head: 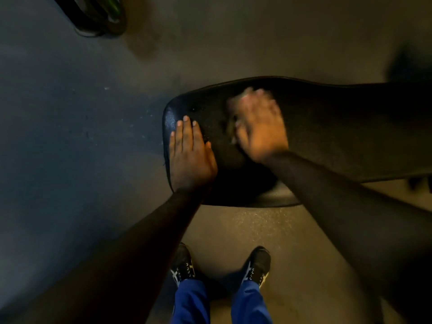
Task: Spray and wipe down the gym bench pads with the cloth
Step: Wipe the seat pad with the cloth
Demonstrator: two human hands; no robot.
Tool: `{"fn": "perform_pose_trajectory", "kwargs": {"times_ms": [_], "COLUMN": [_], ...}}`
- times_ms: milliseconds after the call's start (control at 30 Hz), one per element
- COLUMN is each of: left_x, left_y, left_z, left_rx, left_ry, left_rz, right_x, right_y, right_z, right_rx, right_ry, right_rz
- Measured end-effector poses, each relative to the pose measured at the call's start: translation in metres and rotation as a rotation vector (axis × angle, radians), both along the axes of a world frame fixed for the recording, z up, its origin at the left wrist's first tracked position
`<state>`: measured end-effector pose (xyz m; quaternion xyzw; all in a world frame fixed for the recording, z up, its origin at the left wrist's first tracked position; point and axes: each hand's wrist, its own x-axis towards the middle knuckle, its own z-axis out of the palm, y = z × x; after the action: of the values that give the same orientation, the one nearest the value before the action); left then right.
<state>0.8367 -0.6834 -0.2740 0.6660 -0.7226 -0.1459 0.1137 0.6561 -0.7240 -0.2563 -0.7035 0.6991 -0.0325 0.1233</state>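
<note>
The black bench pad [327, 127] stretches from the middle of the view to the right edge, and small droplets glint on its rounded left end. My left hand [189, 157] lies flat on that end, fingers straight and together, holding nothing. My right hand [259, 125] is motion-blurred and presses down on the pad a little further right. A small edge of a dark cloth [230, 128] shows under its fingers; the hand hides the rest of the cloth. No spray bottle is in view.
My two dark shoes [184, 265] and blue trouser legs stand on the speckled floor just in front of the pad. A dark round object with green trim [93, 17] sits at the top left. Part of the bench frame [418, 183] shows at the right edge.
</note>
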Motion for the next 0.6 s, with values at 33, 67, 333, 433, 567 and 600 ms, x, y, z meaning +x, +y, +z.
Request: {"fn": "perform_pose_trajectory", "kwargs": {"times_ms": [33, 67, 333, 433, 567, 600], "left_x": [0.0, 0.001, 0.004, 0.001, 0.002, 0.003], "left_y": [-0.001, -0.001, 0.007, 0.007, 0.004, 0.004], "left_z": [-0.002, -0.003, -0.001, -0.001, -0.002, -0.002], "left_rx": [-0.008, -0.013, -0.064, -0.069, -0.044, -0.03], "left_ry": [-0.009, -0.007, 0.188, 0.191, 0.166, 0.159], "left_rz": [0.006, 0.013, 0.121, 0.168, 0.16, 0.157], "right_x": [0.004, 0.018, 0.032, 0.05, 0.019, 0.025], "right_y": [-0.016, -0.028, -0.07, -0.058, -0.083, -0.084], "right_z": [-0.001, -0.002, 0.0, -0.004, 0.004, 0.003], "right_rx": [0.019, 0.057, 0.03, 0.029, 0.065, 0.085], "right_ry": [-0.007, -0.016, 0.011, -0.02, -0.002, 0.006], "right_rz": [-0.215, -0.347, -0.106, 0.148, 0.056, -0.082]}}
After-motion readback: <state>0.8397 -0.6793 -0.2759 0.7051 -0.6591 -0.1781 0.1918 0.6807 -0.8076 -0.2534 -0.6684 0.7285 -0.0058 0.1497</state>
